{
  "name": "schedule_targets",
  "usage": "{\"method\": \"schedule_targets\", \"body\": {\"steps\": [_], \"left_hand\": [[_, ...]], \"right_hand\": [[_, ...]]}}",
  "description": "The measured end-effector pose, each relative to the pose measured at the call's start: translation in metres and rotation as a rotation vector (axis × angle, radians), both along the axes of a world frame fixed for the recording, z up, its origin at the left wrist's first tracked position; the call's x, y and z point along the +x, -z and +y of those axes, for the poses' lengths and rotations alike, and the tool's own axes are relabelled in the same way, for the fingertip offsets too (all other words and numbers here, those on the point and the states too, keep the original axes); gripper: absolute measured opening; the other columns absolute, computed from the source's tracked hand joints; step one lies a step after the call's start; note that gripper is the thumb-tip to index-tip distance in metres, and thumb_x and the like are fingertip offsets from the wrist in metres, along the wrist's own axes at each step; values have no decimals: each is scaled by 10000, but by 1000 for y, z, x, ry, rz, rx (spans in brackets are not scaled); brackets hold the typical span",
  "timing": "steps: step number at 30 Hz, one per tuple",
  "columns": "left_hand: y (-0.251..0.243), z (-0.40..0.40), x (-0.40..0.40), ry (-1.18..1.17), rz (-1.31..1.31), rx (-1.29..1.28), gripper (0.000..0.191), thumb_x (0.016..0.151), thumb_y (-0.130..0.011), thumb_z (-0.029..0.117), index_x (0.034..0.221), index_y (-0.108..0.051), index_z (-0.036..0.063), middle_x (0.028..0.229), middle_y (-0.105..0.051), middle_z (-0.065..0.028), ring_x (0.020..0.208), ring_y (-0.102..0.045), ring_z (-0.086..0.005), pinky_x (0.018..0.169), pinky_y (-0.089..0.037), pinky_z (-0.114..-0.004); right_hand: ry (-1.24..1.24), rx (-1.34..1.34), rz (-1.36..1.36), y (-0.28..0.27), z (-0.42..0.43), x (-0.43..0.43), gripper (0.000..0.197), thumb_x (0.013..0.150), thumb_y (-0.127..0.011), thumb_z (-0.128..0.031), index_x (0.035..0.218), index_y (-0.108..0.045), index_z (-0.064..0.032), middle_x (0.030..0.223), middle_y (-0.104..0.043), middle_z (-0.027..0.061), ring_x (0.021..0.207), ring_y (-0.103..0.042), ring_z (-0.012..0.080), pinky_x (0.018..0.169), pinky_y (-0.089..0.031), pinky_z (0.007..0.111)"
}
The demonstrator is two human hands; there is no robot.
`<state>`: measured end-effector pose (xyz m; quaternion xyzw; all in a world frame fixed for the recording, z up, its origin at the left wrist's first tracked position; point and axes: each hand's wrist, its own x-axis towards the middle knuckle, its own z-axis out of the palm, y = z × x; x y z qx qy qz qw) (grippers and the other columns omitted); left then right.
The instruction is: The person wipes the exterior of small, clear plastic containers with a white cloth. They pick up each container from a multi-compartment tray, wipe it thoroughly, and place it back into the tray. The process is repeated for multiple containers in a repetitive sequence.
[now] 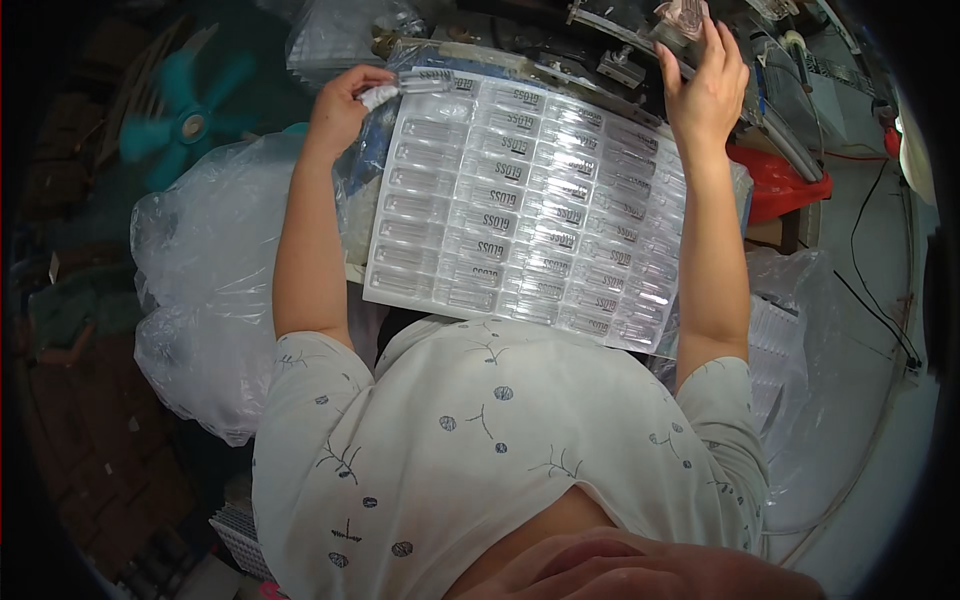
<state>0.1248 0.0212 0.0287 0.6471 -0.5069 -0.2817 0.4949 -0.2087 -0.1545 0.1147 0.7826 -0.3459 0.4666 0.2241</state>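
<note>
My left hand [339, 112] pinches a clear plastic tube [426, 81] with dark printing, over the far left corner of the tray. A wad of white cloth [379, 96] is in the same hand. In front of my body lies a white plastic tray [375, 289] with rows of clear tubes. Most of these tubes bear dark printing, while those in the left column look plain. My right hand [706, 90] is raised at the machine [622, 67], its thumb apart from the fingers. Its fingertips are by a clear piece [684, 16] at the picture's top edge; whether they grip it is unclear.
A teal fan [192, 126] is at the left, its blades blurred. Large clear plastic bags [217, 285] bulge beside my left arm. Beyond my right arm are a red plastic object [780, 184], a bagged stack of white trays [776, 360] and black cables [870, 300].
</note>
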Motion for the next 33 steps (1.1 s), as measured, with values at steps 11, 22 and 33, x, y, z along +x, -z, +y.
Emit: {"method": "schedule_targets", "body": {"steps": [11,22,33], "left_hand": [[57,-18,-9,10,-622,32,530,661,-486,-164,1054,-666,143,1127,-580,-71,1072,-494,-257,955,-397,-330],[23,10,-20,-208,-328,-91,571,667,-503,-151,1165,-606,109,1164,-570,-101,1102,-530,-274,956,-413,-321],[-1,12,-126,216,574,-320,493,832,-621,6,1298,-463,43,1110,-618,-125,1022,-592,-179,908,-461,-304]], "right_hand": [[-428,542,149,88,102,37,297,708,-712,-79,995,-643,-53,1135,-568,117,903,-551,278,755,-481,369],[-494,526,378,111,100,130,249,707,-731,-165,921,-663,-56,1064,-585,85,941,-552,264,809,-471,371],[-751,890,-295,75,146,47,582,692,-766,14,1206,-496,-20,1177,-535,131,899,-635,145,771,-558,261]]}}
